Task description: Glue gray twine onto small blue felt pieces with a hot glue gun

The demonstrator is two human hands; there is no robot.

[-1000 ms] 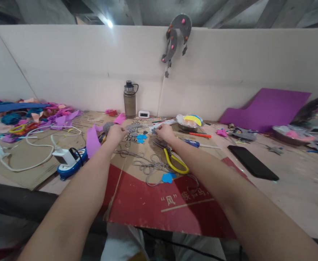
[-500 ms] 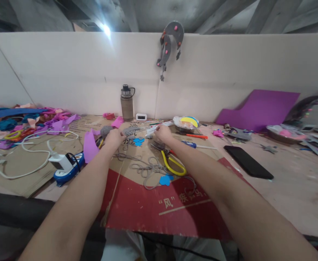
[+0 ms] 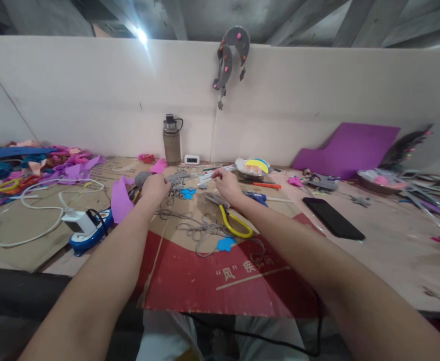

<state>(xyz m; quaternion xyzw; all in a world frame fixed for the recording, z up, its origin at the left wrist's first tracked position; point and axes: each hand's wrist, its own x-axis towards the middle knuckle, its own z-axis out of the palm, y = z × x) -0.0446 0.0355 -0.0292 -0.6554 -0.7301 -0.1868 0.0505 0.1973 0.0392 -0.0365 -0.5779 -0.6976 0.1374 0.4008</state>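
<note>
My left hand (image 3: 155,187) is closed, its fingertips beside grey felt pieces (image 3: 177,177); what is in them is too small to make out. Across from it, my right hand (image 3: 226,184) bends its fingers together near a bundle of thin white sticks (image 3: 205,178). Whatever it pinches is hidden. Between the hands lie small blue felt cut-outs (image 3: 187,193). Scissors with yellow handles (image 3: 238,226) rest just below my right wrist. A loose tangle of grey cord (image 3: 201,228) spreads over the cardboard (image 3: 182,281), with another blue cut-out (image 3: 226,244) at its edge.
A bottle (image 3: 172,145) and a small white clock (image 3: 192,159) stand by the wall. Left are a blue power strip (image 3: 88,240) and a heap of felt scraps (image 3: 54,168). Right are a bowl (image 3: 253,173), a black phone (image 3: 333,218) and a purple sheet (image 3: 350,149).
The view has shifted slightly. My right hand has drawn a little back from the white sticks, its fingers less bunched. My left hand stays nearly in place beside the grey felt.
</note>
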